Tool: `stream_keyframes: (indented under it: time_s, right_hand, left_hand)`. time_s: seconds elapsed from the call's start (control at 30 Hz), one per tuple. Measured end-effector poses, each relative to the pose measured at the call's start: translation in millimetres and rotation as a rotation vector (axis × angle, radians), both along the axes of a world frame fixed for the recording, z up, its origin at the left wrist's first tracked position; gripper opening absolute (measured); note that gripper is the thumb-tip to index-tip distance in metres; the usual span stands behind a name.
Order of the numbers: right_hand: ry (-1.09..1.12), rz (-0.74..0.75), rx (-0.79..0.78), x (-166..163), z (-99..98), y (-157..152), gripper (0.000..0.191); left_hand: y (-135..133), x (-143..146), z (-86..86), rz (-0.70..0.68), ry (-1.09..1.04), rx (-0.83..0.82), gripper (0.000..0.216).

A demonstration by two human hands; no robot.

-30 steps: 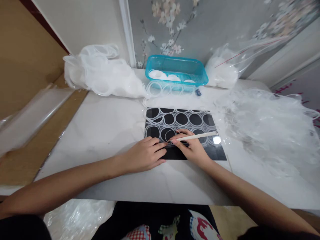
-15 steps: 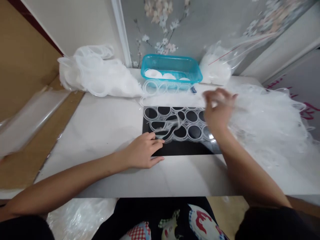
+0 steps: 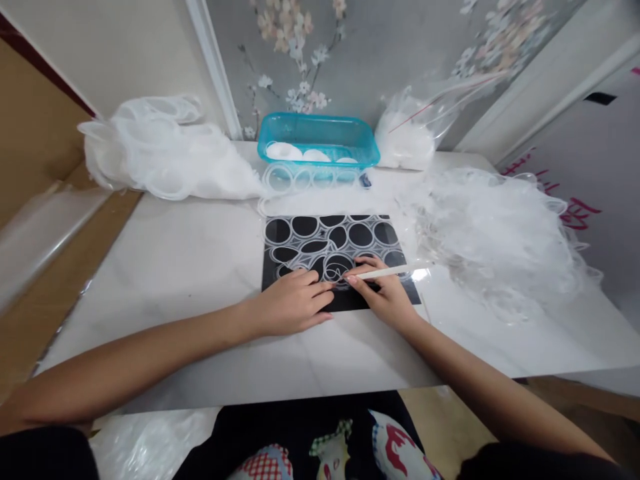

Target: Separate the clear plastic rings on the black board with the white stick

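A black mat (image 3: pixel 380 297) lies on the white table (image 3: pixel 190 260), covered by a clear plastic sheet of joined rings (image 3: pixel 325 240). My left hand (image 3: pixel 293 303) rests on the mat's near left part, fingers pressed down on the ring sheet. My right hand (image 3: pixel 385 293) is closed round a thin pale stick (image 3: pixel 385 271), held like a pen. The stick's tip touches a ring just in front of my left fingertips.
A turquoise basket (image 3: pixel 320 137) with white round pieces stands behind the mat. Heaps of clear plastic ring scrap lie at the right (image 3: pixel 490 233) and back left (image 3: pixel 160 157). A clear bag (image 3: pixel 410 133) leans on the wall. Brown board (image 3: pixel 55 293) borders the table's left.
My right hand had swung up to the right over the scrap heap; now it is back on the mat with the stick at the rings. My left hand stayed put.
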State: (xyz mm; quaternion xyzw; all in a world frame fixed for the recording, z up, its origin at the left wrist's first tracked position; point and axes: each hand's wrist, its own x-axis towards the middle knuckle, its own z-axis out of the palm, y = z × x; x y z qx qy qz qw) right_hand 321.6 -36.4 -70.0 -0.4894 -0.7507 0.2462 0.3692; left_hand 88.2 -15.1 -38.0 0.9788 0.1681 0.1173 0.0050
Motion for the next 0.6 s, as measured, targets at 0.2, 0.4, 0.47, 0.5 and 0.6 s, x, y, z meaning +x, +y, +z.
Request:
stream_keyframes:
  time_s: [0.2,0.4,0.47,0.5,0.6]
  right_hand:
    - [-0.042,-0.016,0.034,2.9,-0.2,-1.8,0.016]
    - [-0.382,0.101,0.289,-5.7,-4.0,-18.2,0.022]
    - [-0.428,0.056,0.339,3.2,3.9,-1.3,0.025]
    - [-0.408,-0.018,0.359,11.7,10.8,12.1,0.025]
    - [-0.181,-0.497,0.475,43.6,36.7,51.4,0.025]
  left_hand:
    - [-0.7,0.4,-3.9,-0.013,0.002,0.020,0.027]
    - [-6.0,4.5,-7.1,0.006,-0.014,-0.050,0.034]
    - [-7.7,4.5,-6.6,0.014,-0.020,-0.095,0.036]
    - [-8.0,4.0,-5.7,0.021,-0.023,-0.119,0.037]
    - [-6.0,2.8,0.0,0.042,-0.008,-0.177,0.038]
